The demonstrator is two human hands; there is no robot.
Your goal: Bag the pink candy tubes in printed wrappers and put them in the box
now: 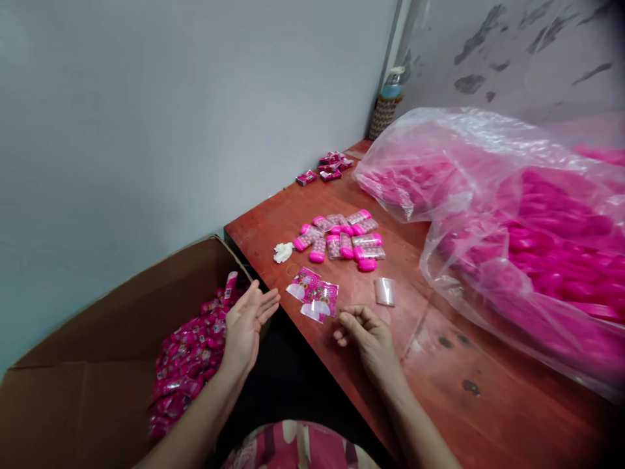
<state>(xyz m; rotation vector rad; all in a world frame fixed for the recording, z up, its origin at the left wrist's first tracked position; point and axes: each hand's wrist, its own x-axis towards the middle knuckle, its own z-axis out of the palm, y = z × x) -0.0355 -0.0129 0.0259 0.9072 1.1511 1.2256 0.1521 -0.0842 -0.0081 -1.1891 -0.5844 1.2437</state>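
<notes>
My left hand point(248, 320) is over the table's left edge with fingers outstretched and nothing in it. Just beyond it, a pink-wrapped tube point(230, 286) stands above the heap of wrapped tubes point(188, 355) in the cardboard box; I cannot tell whether it touches them. My right hand point(364, 332) is low over the table, its thumb and fingers curled together with nothing visible in them. Near its fingertips are printed pink plastic sleeves point(322, 299). Behind it stands a clear plastic roll or sleeve point(385, 292). Clear tubes of small balls with pink caps point(342, 238) lie grouped farther back.
An open cardboard box point(122, 306) is left of the red-brown table point(463, 384). A large clear bag of pink plastic pieces point(551, 260) covers the right side. Crumpled white material point(283, 252), small pink packs point(334, 166) and a bottle point(392, 81) are farther back.
</notes>
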